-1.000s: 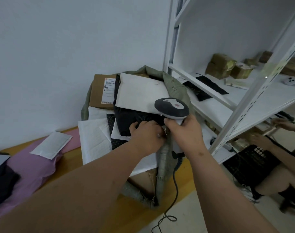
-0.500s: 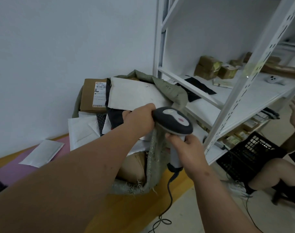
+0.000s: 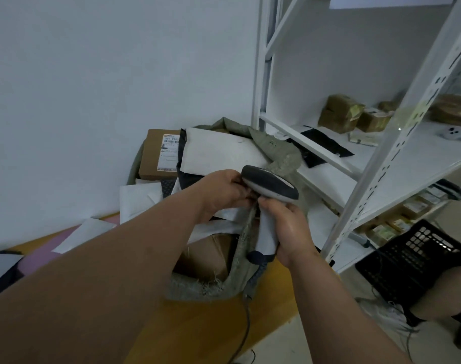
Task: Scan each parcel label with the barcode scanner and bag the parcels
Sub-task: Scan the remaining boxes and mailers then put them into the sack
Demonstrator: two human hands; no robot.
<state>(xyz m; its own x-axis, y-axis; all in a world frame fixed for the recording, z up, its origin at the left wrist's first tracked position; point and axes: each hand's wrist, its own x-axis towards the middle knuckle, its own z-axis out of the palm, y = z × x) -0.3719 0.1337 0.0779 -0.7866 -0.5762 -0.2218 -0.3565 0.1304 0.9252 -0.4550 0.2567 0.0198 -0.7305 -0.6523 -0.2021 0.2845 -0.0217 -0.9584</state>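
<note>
Gripping the grey, pistol-shaped plastic barcode scanner (image 3: 267, 203) by its handle, the right hand (image 3: 289, 232) had its grip curled tightly round the pale shaft, with the dark head pointing left and the cable (image 3: 246, 319) trailing down toward the floor. The left hand (image 3: 224, 191) sat just beside the scanner head, its grip curled at the rim of the grey-green woven sack (image 3: 239, 248); it seemed to pinch the sack edge, though exactly what the fingers held could not be told.

The sack stood open and stuffed with parcels: a brown cardboard box with a white printed label (image 3: 158, 153) at the back, a large white padded mailer (image 3: 221, 151) leaning over it, and more white and dark mailers heaped below. Judging by this, the bagging step looked to be in hand, with the sack mouth being held or tugged. The next move would probably call for a free left hand to fetch an unscanned parcel, turn its label up and bring it under the scanner head.

One white padded envelope (image 3: 84, 235) lay apart on a pink sheet (image 3: 40, 258) spread over the yellow wooden bench (image 3: 197, 324). A white wall rose behind, and a white metal shelving unit (image 3: 376, 179) stood to the right, carrying small taped brown boxes (image 3: 339, 112) and a black flat bag (image 3: 321, 145). A black plastic crate (image 3: 408, 258) rested lower right, next to another person's limb at the frame edge.
</note>
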